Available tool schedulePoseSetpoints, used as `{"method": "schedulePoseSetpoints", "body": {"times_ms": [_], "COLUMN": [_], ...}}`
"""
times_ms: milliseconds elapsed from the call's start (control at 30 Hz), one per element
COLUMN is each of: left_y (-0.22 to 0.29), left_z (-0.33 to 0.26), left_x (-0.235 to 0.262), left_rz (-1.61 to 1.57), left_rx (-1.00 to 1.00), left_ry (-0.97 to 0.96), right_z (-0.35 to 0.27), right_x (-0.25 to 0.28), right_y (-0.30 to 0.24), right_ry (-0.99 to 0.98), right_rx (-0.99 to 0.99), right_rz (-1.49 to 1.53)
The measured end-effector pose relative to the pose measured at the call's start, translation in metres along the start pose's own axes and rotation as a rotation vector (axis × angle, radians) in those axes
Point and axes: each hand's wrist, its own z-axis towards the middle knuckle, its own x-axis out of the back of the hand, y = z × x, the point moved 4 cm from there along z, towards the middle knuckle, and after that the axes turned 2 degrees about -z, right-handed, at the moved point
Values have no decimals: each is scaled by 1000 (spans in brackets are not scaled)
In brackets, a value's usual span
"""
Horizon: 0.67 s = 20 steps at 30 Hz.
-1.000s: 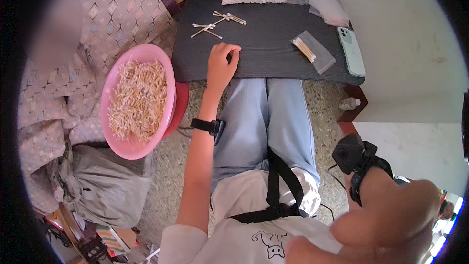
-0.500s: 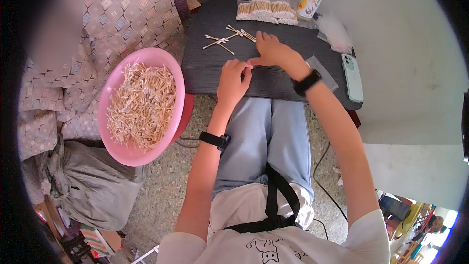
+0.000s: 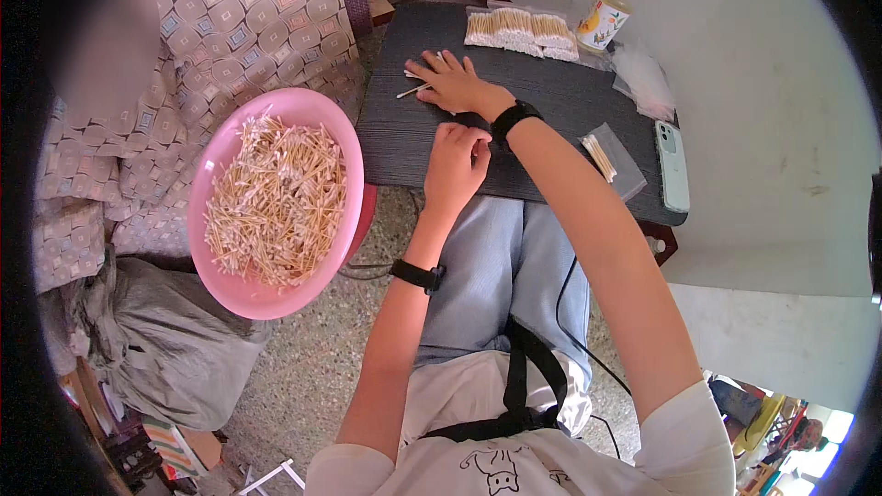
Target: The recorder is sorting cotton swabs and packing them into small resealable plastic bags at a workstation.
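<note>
My right hand (image 3: 452, 87) lies over the loose cotton swabs (image 3: 411, 92) on the dark table, its fingers spread and pointing left. It covers most of those swabs; only a few ends show past its fingers. Just nearer to me, my left hand (image 3: 457, 163) is held with fingers curled in toward the thumb at the table's front part. Whatever may be inside its fingers is hidden. A small clear bag (image 3: 622, 165) with several swabs (image 3: 599, 157) in it lies to the right of my right forearm.
A pink basin (image 3: 356, 179) heaped with cotton swabs (image 3: 276, 202) stands left of the table (image 3: 395, 152). Along the far edge lie filled swab packs (image 3: 519, 29), a bottle (image 3: 606, 14) and a stack of clear bags (image 3: 643, 83). A pale phone (image 3: 672, 165) rests at the right edge.
My right hand has swept left onto the loose swabs, its fingers now spread over them. My left hand stays nearly in place. The bag with swabs is now uncovered, and the whole view has shifted slightly.
</note>
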Motion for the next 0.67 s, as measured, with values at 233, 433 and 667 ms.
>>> {"method": "schedulePoseSetpoints", "body": {"times_ms": [233,433,667], "left_y": [-3,-2,-7], "left_z": [0,2,0], "left_x": [-4,8,-27], "left_rz": [-48,75,306], "left_rx": [39,-54,-99], "left_ry": [5,162,-179], "right_z": [-33,-107,-165], "right_x": [10,15,28], "right_y": [14,27,27], "right_ry": [61,106,88], "right_rx": [318,368,216], "right_rz": [23,133,423]}}
